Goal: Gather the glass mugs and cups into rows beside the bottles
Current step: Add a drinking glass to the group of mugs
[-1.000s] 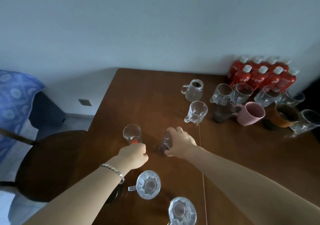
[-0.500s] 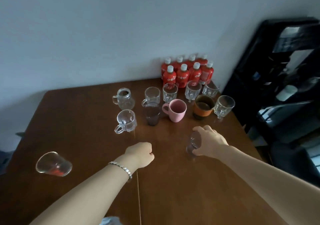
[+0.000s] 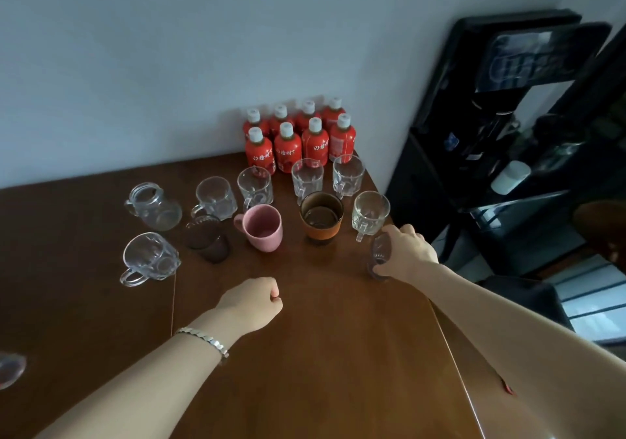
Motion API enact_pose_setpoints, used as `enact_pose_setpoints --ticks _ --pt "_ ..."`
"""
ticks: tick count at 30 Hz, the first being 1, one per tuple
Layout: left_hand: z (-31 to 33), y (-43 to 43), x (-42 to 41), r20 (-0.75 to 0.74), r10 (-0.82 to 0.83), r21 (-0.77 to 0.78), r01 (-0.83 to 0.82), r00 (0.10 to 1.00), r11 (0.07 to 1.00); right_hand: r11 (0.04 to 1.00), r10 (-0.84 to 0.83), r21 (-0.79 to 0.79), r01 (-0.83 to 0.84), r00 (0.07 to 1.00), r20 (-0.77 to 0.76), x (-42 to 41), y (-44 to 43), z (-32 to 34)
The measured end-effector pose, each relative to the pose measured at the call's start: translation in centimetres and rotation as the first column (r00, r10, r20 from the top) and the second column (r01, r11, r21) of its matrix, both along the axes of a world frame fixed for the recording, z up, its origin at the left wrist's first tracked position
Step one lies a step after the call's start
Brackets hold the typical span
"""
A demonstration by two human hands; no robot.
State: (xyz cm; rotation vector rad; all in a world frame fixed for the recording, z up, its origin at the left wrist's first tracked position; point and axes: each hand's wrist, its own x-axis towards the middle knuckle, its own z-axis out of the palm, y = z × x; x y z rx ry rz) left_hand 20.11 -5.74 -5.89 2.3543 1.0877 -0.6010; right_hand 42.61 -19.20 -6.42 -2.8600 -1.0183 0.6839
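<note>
- At the table's right edge, your right hand (image 3: 410, 253) curls round a small glass (image 3: 380, 256), with the fingers wrapped over its side. The glass is just in front of the handled clear mug (image 3: 370, 213) that ends the second row. Whether its base touches the wood cannot be told.
- Your left hand (image 3: 252, 303) is balled into a fist holding nothing, over the middle of the table (image 3: 321, 371). A metal bracelet (image 3: 205, 337) is on its wrist.
- Red bottles (image 3: 291, 144) with white caps stand in two ranks in the far corner, against the wall.
- Just in front of them runs a row of four clear mugs (image 3: 306, 178).
- The next row, from the left, holds a dark tumbler (image 3: 206, 238), a pink mug (image 3: 264, 228), an amber cup (image 3: 321, 218), then that handled mug.
- To the left stand a jug-shaped mug (image 3: 154, 205) and, nearer you, another clear mug (image 3: 150, 258).
- One lone glass (image 3: 10, 369) shows at the left edge of view, well apart.
</note>
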Motion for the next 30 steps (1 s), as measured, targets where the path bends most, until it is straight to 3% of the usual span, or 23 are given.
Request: enact_pose_setpoints --ticks 13,18,25,30 --pt "-0.6 -0.1 -1.4 -0.046 0.007 -0.006 -0.007 0.999 1.0 0.993 0.02 -0.119 -0.022 1.0 -0.017 -0.7 0.0 -0.4" --pt "-0.2 -0.1 -3.5 -0.035 0.041 0.01 -0.04 0.999 0.999 0.98 0.199 -0.041 -0.197 0.977 0.078 -3.1 0.2 0.8" --pt "1.6 1.8 -12.8 -0.047 0.144 0.049 -0.142 0.988 0.989 0.896 0.424 -0.05 -0.442 0.882 -0.205 -12.4 3.5 1.3" --pt "2.7 5.1 -22.9 -0.051 0.265 0.123 -0.258 0.963 0.958 0.823 0.536 -0.051 -0.566 0.802 -0.264 -21.9 8.6 1.7"
